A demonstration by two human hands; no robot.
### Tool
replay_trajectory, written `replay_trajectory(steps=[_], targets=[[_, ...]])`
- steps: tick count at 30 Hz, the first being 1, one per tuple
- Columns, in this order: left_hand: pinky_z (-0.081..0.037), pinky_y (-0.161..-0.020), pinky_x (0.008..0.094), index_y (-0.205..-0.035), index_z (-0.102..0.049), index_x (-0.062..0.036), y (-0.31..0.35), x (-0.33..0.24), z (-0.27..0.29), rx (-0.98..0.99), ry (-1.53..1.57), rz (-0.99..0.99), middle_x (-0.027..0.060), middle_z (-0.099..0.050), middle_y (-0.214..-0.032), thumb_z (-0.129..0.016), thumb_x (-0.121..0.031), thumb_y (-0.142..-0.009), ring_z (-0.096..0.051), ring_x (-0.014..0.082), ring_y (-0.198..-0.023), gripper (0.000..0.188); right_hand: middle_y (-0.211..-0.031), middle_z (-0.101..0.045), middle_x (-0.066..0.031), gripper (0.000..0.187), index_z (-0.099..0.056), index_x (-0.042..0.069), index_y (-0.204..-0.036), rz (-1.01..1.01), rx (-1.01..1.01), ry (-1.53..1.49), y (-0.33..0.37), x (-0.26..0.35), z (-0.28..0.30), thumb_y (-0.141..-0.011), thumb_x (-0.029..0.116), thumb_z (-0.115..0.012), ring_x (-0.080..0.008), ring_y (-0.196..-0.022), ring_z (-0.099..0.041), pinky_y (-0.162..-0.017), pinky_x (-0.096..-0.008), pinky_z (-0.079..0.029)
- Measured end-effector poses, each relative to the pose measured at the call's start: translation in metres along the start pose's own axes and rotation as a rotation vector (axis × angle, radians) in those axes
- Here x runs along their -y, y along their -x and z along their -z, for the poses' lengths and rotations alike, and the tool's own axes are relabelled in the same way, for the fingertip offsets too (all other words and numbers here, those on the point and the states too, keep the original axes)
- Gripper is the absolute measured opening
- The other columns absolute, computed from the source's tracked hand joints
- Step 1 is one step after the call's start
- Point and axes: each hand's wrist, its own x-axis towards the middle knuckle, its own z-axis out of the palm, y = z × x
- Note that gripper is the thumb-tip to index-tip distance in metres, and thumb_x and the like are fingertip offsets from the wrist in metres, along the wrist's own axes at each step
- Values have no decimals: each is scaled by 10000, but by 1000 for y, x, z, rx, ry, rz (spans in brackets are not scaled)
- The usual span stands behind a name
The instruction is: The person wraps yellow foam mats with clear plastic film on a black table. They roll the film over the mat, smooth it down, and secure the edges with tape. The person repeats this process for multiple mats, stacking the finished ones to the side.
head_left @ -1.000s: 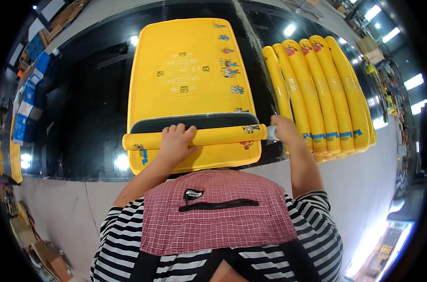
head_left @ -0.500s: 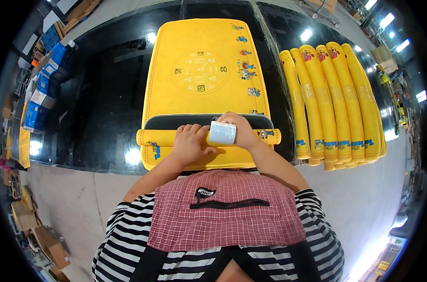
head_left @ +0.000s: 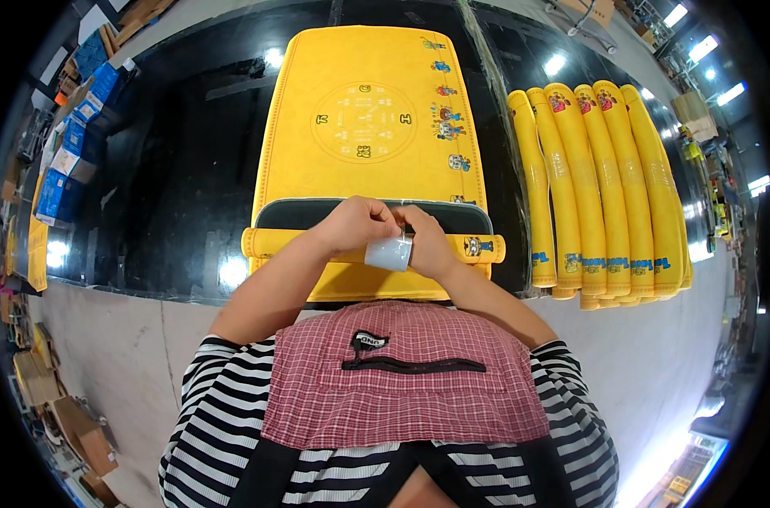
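Just now the left hand [head_left: 355, 224] presses the half-rolled mat [head_left: 372, 135] on the counter [head_left: 182, 169], fingers curled at the tape roll [head_left: 389, 252] which the right hand [head_left: 427, 241] grips beside it; rolling looks partly done, while finished rolls [head_left: 601, 186] lie well right.

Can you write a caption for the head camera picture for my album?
Both hands hold a clear tape roll over a half-rolled yellow printed mat on a black table.

One head-worn fisheye cam looked steeply down & fwd from above the person's chest, close to both hands [head_left: 385, 237] over the yellow mat [head_left: 368, 127] on the black table [head_left: 173, 169], edges bending toward the rim.
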Motion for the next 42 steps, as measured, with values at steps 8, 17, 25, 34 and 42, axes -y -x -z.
replay_trajectory(steps=[8, 17, 25, 34, 42], targets=[[-548, -716, 398, -852, -744, -60, -32, 27, 2, -81, -643, 107, 131, -725, -802, -857, -325, -799, -696, 273, -754, 293, -1338, -591, -206, 917, -297, -55, -1561, 138, 107, 225, 38, 14, -2, -847, 329, -726, -385, -1252, -531, -1097, -476, -364], [-537, -849, 441, -1016, -688, -44, 28, 49, 36, -484, -743, -284, 148, -718, -1076, -797, -192, -818, -682, 337, -999, 270, -1120, -666, -129, 930, -304, -71, -1557, -2, 267, 294, -4, -8, -2, -821, 277, -753, -337, -1068, -599, -999, -464, -425], [-414, -1119, 496, -1456, -501, -39, 38, 78, -2, -491, -1188, -536, 164, -551, -1461, -717, -190, -838, -533, 356, -1327, 672, -1030, -717, -141, 534, -600, 23, -1342, 74, 100, -278, -66, -37, 2, -849, 138, -771, -322, -927, -691, -850, -391, -560], [-478, -1010, 452, -1363, -588, -152, -62, 18, 65, -122, -1145, -108, 112, -602, -1237, -851, -392, -726, -575, 326, -1162, 730, -1358, -663, -145, 443, -641, 59, -1306, 430, -51, 351, -45, -32, -9, -899, 222, -707, -337, -1297, -611, -1113, -481, -455], [-449, -1017, 425, -1238, -627, -136, -87, 15, 87, -215, -1156, -310, 71, -600, -1192, -874, -440, -716, -569, 298, -1146, 653, -988, -732, -179, 252, -716, 102, -1094, -89, 144, 154, -146, -53, 11, -866, 209, -714, -371, -924, -692, -816, -434, -553]])
